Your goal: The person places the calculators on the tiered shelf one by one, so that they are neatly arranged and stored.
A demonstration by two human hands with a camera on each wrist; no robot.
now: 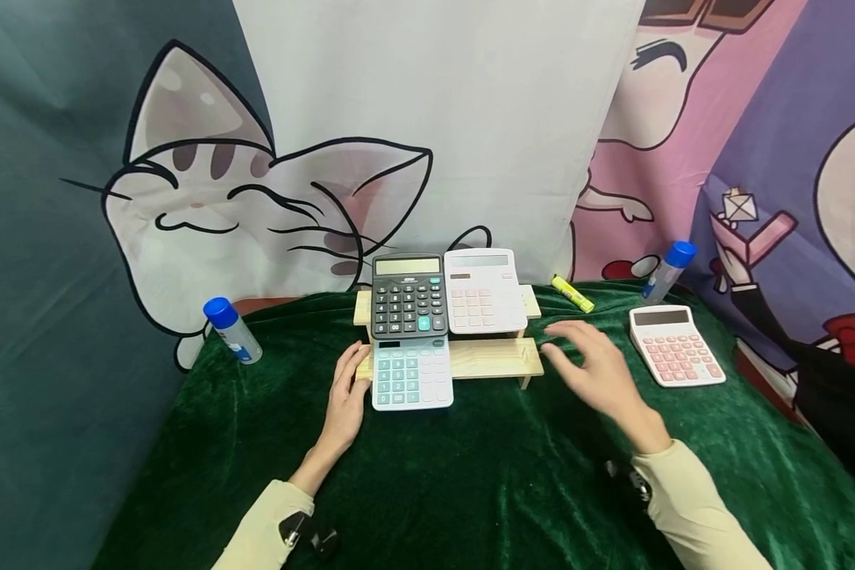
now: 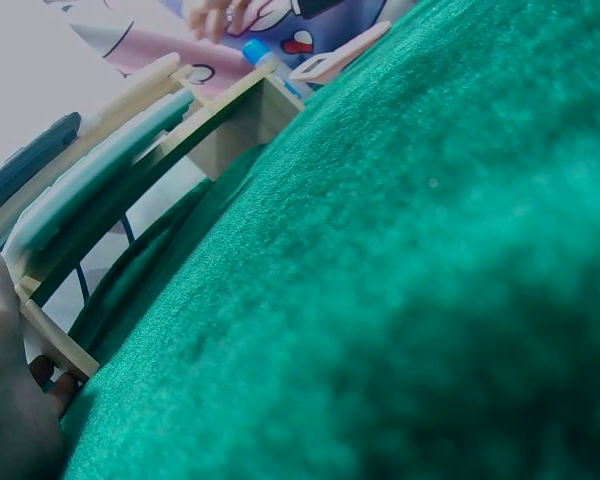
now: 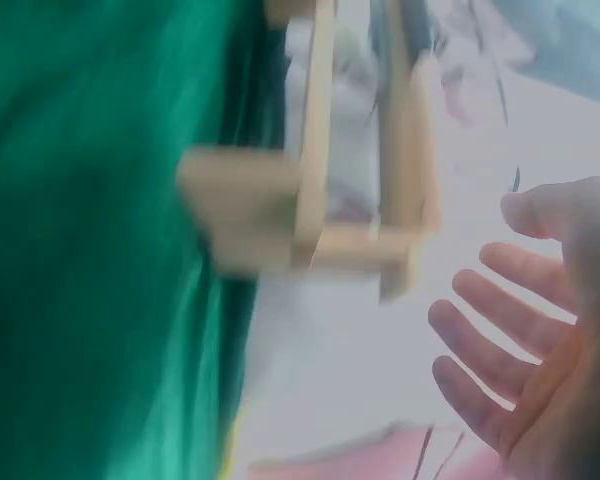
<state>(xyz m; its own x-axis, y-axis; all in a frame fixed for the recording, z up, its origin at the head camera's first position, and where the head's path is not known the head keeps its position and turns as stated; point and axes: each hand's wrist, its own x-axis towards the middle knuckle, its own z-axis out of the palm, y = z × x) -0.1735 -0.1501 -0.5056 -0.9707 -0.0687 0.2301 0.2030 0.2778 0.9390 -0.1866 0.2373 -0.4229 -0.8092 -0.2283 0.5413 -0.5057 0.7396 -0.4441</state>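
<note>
A two-tier wooden stand (image 1: pixel 495 359) is in the middle of the head view. A black calculator (image 1: pixel 408 297) and a white calculator with pink keys (image 1: pixel 486 291) lean side by side on its upper tier. In front, a pale blue calculator (image 1: pixel 413 374) leans on the left part of the lower tier. My left hand (image 1: pixel 345 401) grips the stand's left end, its fingertips around the end leg in the left wrist view. My right hand (image 1: pixel 594 370) is off the stand's right end, fingers spread and palm bare in the right wrist view.
Another pink-keyed calculator (image 1: pixel 677 346) lies on the green velvet cloth (image 1: pixel 427 491) at the right. A blue-capped bottle (image 1: pixel 668 273) stands behind it, near a yellow-green tube (image 1: pixel 572 294). A second blue-capped bottle (image 1: pixel 233 330) is at the left. A cartoon-printed curtain (image 1: pixel 427 119) hangs behind.
</note>
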